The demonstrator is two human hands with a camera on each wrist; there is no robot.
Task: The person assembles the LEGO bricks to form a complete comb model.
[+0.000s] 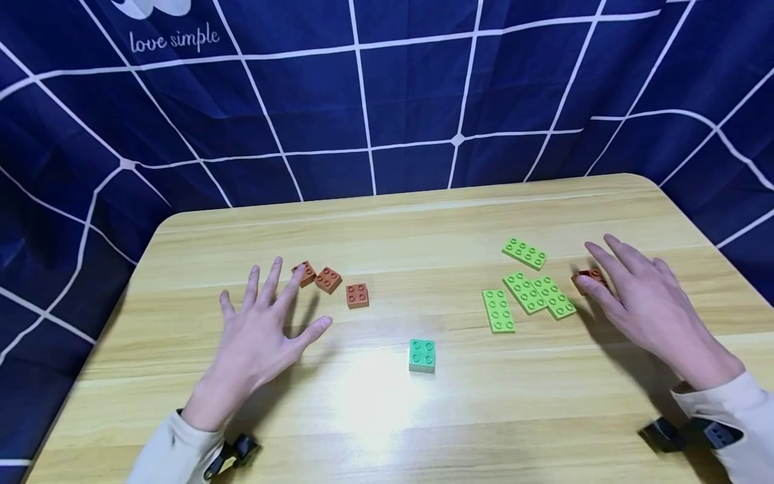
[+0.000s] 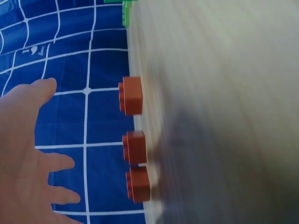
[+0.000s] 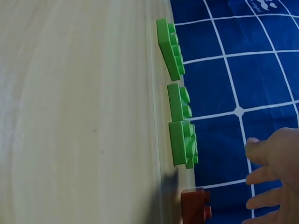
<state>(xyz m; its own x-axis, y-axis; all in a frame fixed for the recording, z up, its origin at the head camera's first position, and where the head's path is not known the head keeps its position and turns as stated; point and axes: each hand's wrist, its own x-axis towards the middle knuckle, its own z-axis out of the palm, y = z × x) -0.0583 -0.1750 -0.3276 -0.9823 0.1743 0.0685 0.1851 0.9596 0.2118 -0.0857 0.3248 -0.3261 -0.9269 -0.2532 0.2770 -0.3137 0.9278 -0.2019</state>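
My left hand [image 1: 256,339] hovers over the left of the table with its fingers spread and nothing held. Just beyond its fingertips lie three reddish-brown toy building bricks; the nearest to the middle is a square brick [image 1: 357,296], and beside it sits another brick [image 1: 328,280]. The third brick [image 1: 307,272] is partly covered by a finger. On the right, my right hand [image 1: 650,306] is held above a reddish-brown brick [image 1: 589,279], partly hidden by the thumb. In the right wrist view its fingers [image 3: 264,176] stay apart from that brick [image 3: 192,206].
Several flat lime-green bricks [image 1: 498,311] lie left of my right hand, two of them touching. A teal-green square brick [image 1: 421,355] sits near the middle of the wooden table [image 1: 387,437]. A dark blue curtain [image 1: 411,87] with white lines hangs behind the table's far edge.
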